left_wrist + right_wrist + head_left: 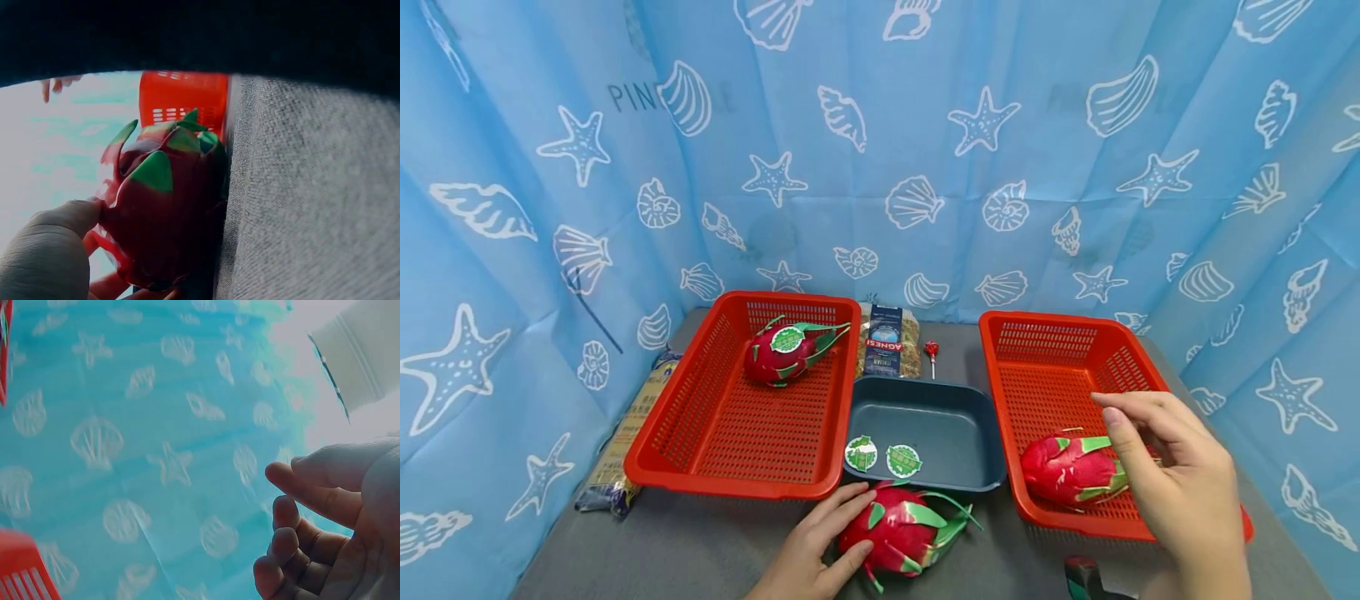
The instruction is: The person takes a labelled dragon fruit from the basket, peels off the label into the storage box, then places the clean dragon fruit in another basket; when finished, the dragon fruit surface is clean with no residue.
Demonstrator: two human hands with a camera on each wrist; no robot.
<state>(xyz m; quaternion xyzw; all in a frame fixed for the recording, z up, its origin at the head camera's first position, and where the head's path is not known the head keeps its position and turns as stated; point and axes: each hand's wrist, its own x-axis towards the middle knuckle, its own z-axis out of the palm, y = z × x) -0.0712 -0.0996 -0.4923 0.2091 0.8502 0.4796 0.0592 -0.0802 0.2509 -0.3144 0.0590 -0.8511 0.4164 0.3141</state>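
My left hand grips a red dragon fruit with green-tipped scales, on the grey table just in front of a dark blue tray. In the left wrist view, thumb and fingers wrap the near end of this fruit. Raised over the right red basket, my right hand holds nothing, its fingers loosely bent. Below it, a second dragon fruit lies in that basket, its leafy end partly hidden by the hand. Two round green stickers show at the tray's front left.
The left red basket holds another dragon fruit bearing a green sticker. Behind the tray are an Agnesi pasta bag and a red lollipop. A long yellowish packet lies far left. A dark green-and-red object sits near the front edge.
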